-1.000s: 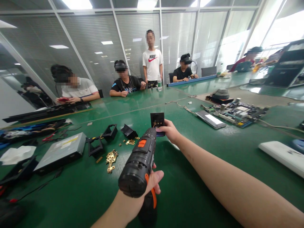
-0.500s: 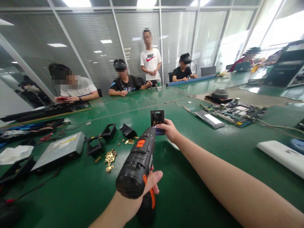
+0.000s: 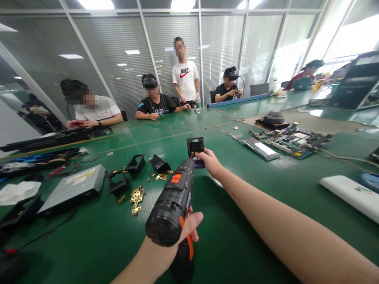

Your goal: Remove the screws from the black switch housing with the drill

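My left hand (image 3: 190,227) is wrapped round the grip of a black and orange cordless drill (image 3: 170,199). The drill's front end points away from me, at a black plastic frame (image 3: 194,143) with small metal parts inside; the drill hides the tip and cannot show whether it touches. My right hand (image 3: 211,162) grips this frame by its right side, thumb across its inner face, holding it above the table. Left of the drill lie a heap of brass plates (image 3: 137,195), a few loose brass pieces (image 3: 161,176) and more black plastic frames (image 3: 135,163).
A silver disc drive (image 3: 75,187) lies on the green table (image 3: 237,236) to the left. Rightward are a phone-like slab (image 3: 260,148), a circuit board (image 3: 299,140) and a white bar-shaped object (image 3: 349,195). Several people sit or stand across the table; a bottle (image 3: 198,103) stands there.
The held frame and drill tip have shifted only slightly; both hands keep their grips. Across the table, the standing person has leaned left and a seated person at right has raised their hands.
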`<act>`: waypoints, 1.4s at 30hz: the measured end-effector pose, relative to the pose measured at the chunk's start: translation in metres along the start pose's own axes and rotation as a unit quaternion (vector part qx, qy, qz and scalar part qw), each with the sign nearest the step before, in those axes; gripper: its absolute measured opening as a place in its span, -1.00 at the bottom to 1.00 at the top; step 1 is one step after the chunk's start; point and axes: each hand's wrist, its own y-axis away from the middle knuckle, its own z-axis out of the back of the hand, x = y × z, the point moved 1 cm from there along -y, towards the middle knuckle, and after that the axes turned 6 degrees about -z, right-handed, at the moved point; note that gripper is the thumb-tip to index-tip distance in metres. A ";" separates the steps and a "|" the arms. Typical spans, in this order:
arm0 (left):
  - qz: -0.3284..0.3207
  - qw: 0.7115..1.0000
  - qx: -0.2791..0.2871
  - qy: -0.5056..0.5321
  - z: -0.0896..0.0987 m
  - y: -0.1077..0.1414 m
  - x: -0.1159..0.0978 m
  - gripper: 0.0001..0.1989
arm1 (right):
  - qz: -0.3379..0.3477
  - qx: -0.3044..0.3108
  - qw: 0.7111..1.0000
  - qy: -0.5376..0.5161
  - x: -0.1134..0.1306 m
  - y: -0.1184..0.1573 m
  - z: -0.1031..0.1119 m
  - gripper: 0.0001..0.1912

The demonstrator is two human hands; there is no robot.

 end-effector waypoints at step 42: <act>-0.017 1.000 0.006 -0.004 0.002 0.004 -0.006 -0.62 | 0.028 -0.001 0.998 0.063 0.000 0.001 -0.003 -0.67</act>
